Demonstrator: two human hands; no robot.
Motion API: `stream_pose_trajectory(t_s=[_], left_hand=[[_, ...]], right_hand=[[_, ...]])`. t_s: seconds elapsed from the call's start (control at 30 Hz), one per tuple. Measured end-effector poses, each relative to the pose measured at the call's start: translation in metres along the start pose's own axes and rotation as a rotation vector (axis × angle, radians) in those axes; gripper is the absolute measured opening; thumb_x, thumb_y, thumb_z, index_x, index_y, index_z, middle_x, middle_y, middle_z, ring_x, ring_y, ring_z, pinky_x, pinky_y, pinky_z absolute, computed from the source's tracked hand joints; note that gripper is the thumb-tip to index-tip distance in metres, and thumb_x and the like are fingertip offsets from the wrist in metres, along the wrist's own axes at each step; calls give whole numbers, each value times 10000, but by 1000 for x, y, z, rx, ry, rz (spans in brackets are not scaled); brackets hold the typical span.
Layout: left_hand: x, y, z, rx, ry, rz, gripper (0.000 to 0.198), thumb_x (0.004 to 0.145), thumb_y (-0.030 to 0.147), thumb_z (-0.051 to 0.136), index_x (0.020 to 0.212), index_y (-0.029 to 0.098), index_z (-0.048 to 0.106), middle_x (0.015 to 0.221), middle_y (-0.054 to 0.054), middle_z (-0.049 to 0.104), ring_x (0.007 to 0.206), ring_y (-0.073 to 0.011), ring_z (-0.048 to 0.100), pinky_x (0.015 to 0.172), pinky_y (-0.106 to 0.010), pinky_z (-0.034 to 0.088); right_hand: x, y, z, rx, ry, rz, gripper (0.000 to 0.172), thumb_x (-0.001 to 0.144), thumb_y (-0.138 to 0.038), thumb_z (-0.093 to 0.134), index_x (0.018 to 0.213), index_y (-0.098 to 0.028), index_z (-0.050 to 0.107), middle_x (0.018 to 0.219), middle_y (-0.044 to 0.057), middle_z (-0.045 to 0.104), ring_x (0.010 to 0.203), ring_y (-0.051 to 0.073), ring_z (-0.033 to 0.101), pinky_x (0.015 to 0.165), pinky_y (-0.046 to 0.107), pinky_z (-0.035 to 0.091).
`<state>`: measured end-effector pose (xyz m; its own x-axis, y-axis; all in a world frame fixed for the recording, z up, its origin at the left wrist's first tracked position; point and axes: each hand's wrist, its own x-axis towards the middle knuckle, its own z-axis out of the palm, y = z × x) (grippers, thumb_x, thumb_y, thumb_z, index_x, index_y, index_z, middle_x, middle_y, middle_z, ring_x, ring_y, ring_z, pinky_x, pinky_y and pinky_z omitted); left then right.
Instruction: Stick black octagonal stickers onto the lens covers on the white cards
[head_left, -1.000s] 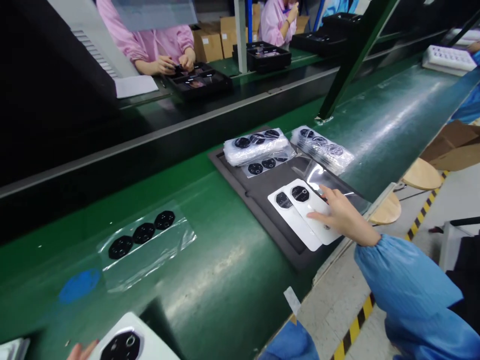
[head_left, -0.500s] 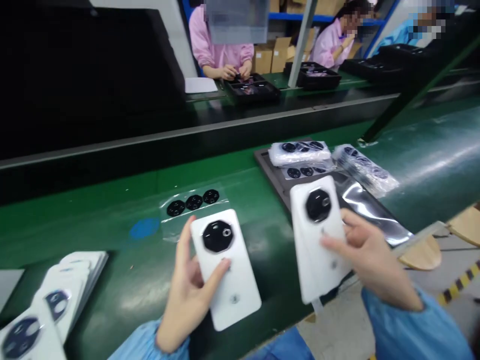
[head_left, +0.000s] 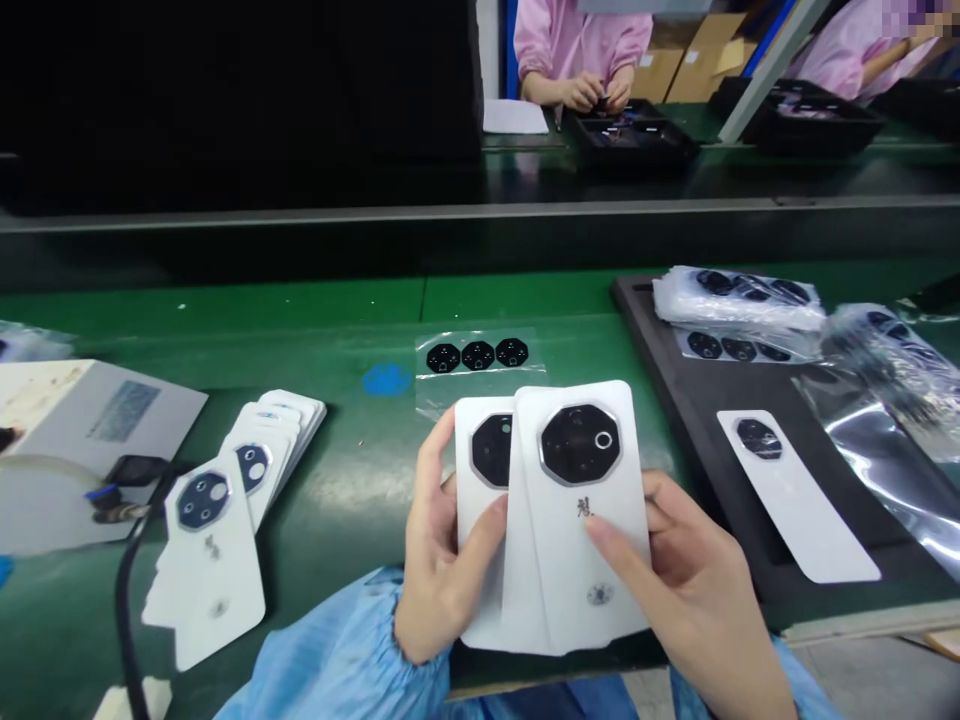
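Observation:
My left hand (head_left: 442, 540) grips a white phone back cover (head_left: 480, 520) with a black octagonal camera window. My right hand (head_left: 690, 570) holds a second white back cover (head_left: 585, 560), which overlaps the first and hides part of its window. A small dark mark and a round mark show on its face. Beyond my hands lies a clear sheet of black octagonal lenses (head_left: 476, 358). To the left, a fanned stack of white covers (head_left: 259, 450) rests on the green belt (head_left: 360, 480).
A dark tray (head_left: 675, 420) at right bears a narrow white card (head_left: 795, 500), bagged lenses (head_left: 739, 298) and a shiny bag (head_left: 885, 450). A black cable (head_left: 124, 620) and a printed card (head_left: 97, 420) lie left. Across the line, a co-worker's hands (head_left: 600, 92) work over a black tray (head_left: 630, 140).
My hands have come together, and the two covers, apart before, now overlap. The view has swung left, bringing the stack and printed card into sight.

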<state>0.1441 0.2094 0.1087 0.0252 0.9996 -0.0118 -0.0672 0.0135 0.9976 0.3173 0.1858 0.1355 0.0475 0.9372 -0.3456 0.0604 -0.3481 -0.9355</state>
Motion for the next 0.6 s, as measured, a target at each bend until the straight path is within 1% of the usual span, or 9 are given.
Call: stream_pose_trajectory(t_s=[0.07,0.13,0.2,0.3,0.4,0.47,0.53,0.6], left_hand=[[0,-1,-2,14,12,5,612,909,268,506,1450,284,220,1197,-60,666,1004,-242,684,712,-314,618],[0,-1,-3,45,32,6,611,906,266,500,1453,283,227,1192,-55,670,1008,-246,681,707,-321,617],[0,0,-3,42,45,0,624,900,266,504,1457,283,224,1153,-49,687,964,-240,693,693,-321,614],[-1,3,0,-38,87,-22,626,885,253,539,1446,288,263,1090,-38,707,910,-217,703,685,-282,595],[-1,4,1,-128,134,-45,612,870,238,579,1421,305,321,1050,-25,716,884,-195,703,674,-235,565],[-1,4,1,-165,117,-42,610,864,231,596,1409,333,342,1026,-11,722,855,-182,705,662,-216,552],[-1,3,1,-185,100,-44,617,856,227,610,1404,353,354,1009,-4,725,834,-181,706,649,-213,549],[-1,2,1,-192,132,-57,621,847,228,622,1402,345,369,997,-9,727,825,-190,706,645,-224,551]], right_hand=[[-2,-2,3,-9,11,6,290,813,-480,694,936,-238,593,678,1,649,564,167,569,446,244,470],[-3,-4,5,-10,28,12,291,817,-483,689,949,-242,597,733,8,674,587,164,583,458,236,474],[-4,-4,6,-10,45,17,292,817,-485,687,949,-241,599,798,21,694,635,179,613,482,243,498],[-3,-4,8,-10,54,19,294,815,-481,688,949,-234,600,850,34,699,693,207,641,521,270,534],[-2,-3,8,17,46,26,297,822,-473,683,973,-231,602,781,20,684,731,215,648,557,271,547],[-1,-2,9,15,50,26,297,821,-473,686,973,-230,605,742,9,675,715,204,642,546,254,535],[-1,-2,9,-2,70,21,297,813,-475,693,960,-231,608,779,14,689,704,193,636,536,243,525],[-1,-2,10,-8,84,25,297,810,-478,696,955,-235,608,833,19,703,716,186,636,551,237,526]])
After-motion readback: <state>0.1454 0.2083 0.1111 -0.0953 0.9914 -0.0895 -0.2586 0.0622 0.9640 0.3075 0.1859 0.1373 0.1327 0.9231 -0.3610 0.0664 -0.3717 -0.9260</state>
